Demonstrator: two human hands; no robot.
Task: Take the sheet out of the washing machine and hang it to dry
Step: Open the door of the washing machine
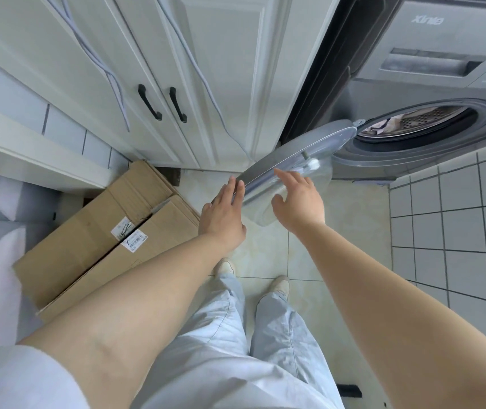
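1. Pale floor tiles (pixel 309 261) run under me, with white cabinet doors (pixel 135 69) ahead and a flattened cardboard box (pixel 103 231) leaning on the left.
2. At upper right I see the grey washing machine (pixel 442 69), its round door (pixel 295 160) swung open toward me.
3. Crumpled cloth, the sheet (pixel 379 126), lies inside the drum.
4. My left hand (pixel 224 211) has straight fingers touching the door's outer edge.
5. My right hand (pixel 298 199) hovers at the door's glass bowl, fingers spread wide and relaxed, holding nothing.
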